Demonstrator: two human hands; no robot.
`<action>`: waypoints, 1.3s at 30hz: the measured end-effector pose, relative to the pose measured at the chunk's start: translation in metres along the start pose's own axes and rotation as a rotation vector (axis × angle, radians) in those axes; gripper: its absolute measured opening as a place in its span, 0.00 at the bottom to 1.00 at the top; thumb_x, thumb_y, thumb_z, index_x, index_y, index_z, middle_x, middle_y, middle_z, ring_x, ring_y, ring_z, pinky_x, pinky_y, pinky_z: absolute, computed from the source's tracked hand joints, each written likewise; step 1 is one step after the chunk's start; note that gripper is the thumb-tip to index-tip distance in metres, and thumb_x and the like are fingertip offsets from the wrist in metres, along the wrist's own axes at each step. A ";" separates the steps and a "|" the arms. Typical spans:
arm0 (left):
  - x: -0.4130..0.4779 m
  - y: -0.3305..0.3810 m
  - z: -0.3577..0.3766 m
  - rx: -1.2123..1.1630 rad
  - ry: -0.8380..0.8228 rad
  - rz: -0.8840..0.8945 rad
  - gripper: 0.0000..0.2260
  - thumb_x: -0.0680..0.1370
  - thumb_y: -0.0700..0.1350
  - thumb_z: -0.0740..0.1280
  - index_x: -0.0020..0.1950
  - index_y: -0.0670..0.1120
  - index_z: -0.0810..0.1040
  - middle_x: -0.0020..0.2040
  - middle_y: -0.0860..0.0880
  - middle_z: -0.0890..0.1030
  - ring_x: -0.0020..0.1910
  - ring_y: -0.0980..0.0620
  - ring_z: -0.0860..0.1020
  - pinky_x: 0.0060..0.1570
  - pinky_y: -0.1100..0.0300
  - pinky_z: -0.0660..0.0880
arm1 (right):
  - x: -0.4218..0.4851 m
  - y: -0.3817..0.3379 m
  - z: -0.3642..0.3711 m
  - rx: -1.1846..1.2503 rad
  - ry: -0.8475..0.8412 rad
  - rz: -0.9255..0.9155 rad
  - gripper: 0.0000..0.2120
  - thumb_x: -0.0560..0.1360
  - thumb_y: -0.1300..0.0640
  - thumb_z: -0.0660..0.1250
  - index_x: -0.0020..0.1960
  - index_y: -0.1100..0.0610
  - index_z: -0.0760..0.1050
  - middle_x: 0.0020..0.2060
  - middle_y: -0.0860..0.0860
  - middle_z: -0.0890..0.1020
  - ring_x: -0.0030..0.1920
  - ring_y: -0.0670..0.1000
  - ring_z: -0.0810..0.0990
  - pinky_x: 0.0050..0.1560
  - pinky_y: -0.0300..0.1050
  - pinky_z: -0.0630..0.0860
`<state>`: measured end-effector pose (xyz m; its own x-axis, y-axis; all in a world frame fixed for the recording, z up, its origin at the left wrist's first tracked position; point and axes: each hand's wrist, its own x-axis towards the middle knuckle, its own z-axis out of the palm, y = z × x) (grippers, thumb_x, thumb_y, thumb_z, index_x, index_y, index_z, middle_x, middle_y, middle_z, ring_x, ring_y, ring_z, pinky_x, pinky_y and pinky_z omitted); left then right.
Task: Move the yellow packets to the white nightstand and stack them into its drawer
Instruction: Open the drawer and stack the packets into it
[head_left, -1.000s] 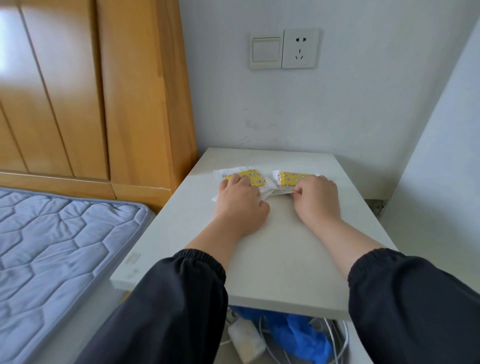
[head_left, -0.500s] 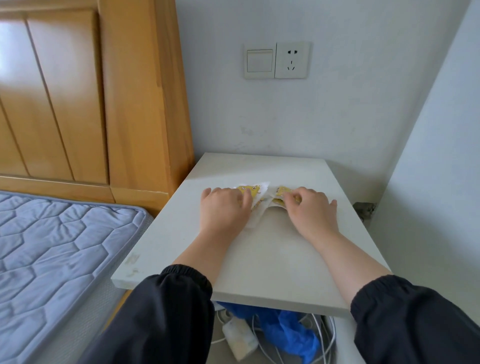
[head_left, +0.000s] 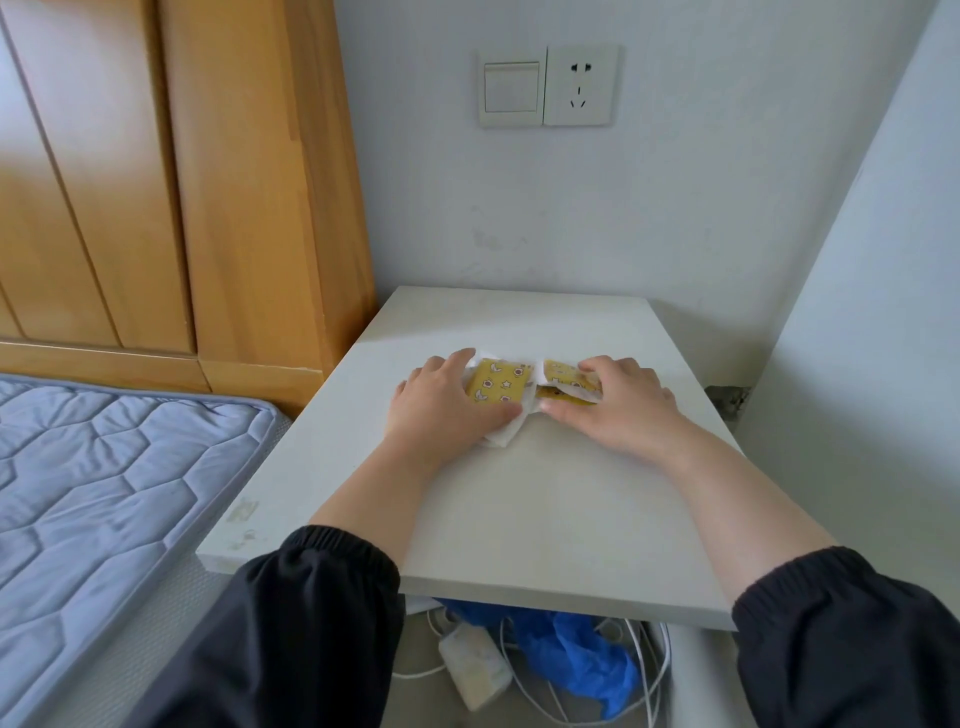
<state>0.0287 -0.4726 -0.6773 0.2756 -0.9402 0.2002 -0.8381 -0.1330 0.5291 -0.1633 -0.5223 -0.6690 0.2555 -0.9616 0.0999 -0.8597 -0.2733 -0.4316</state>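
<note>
Two lots of yellow packets with white wrapper edges lie side by side on the white nightstand top (head_left: 519, 509). My left hand (head_left: 441, 410) grips the left packet (head_left: 500, 383), with fingers at its far left edge and thumb at its near edge. My right hand (head_left: 618, 410) grips the right packets (head_left: 563, 376) the same way and covers most of them. How many packets lie on the right I cannot tell. No drawer is in view.
A wooden headboard (head_left: 182, 182) and a blue quilted mattress (head_left: 104, 493) stand left of the nightstand. White walls close in behind and on the right, with a switch and socket (head_left: 548, 85) above. Under the top lie a blue plastic bag (head_left: 571, 654), a white charger (head_left: 475, 670) and cables.
Both hands have drawn back off the packets' tops and now hold them by the edges. More of the left packet's yellow face shows than before.
</note>
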 end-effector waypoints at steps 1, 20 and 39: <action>-0.002 0.001 -0.001 0.011 -0.007 0.021 0.36 0.70 0.64 0.69 0.74 0.55 0.62 0.66 0.51 0.71 0.68 0.49 0.67 0.66 0.52 0.65 | -0.002 0.000 -0.001 -0.051 -0.044 -0.021 0.38 0.66 0.29 0.64 0.70 0.46 0.62 0.67 0.49 0.66 0.70 0.54 0.61 0.70 0.57 0.58; -0.003 0.001 -0.004 -0.072 0.031 -0.029 0.35 0.72 0.55 0.72 0.75 0.55 0.60 0.69 0.51 0.70 0.68 0.49 0.67 0.61 0.57 0.66 | -0.010 -0.001 -0.011 0.115 0.003 -0.002 0.10 0.74 0.49 0.68 0.50 0.53 0.71 0.45 0.49 0.78 0.45 0.53 0.77 0.47 0.47 0.72; -0.004 -0.003 -0.012 -0.603 0.079 -0.181 0.35 0.75 0.34 0.65 0.76 0.59 0.58 0.66 0.51 0.72 0.54 0.54 0.74 0.35 0.68 0.72 | -0.006 0.002 -0.027 0.597 -0.041 0.196 0.08 0.71 0.55 0.74 0.40 0.56 0.76 0.37 0.54 0.81 0.34 0.52 0.78 0.34 0.39 0.70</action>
<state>0.0360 -0.4648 -0.6701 0.4415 -0.8902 0.1120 -0.3687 -0.0663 0.9272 -0.1786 -0.5177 -0.6460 0.1453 -0.9875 -0.0613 -0.5001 -0.0199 -0.8657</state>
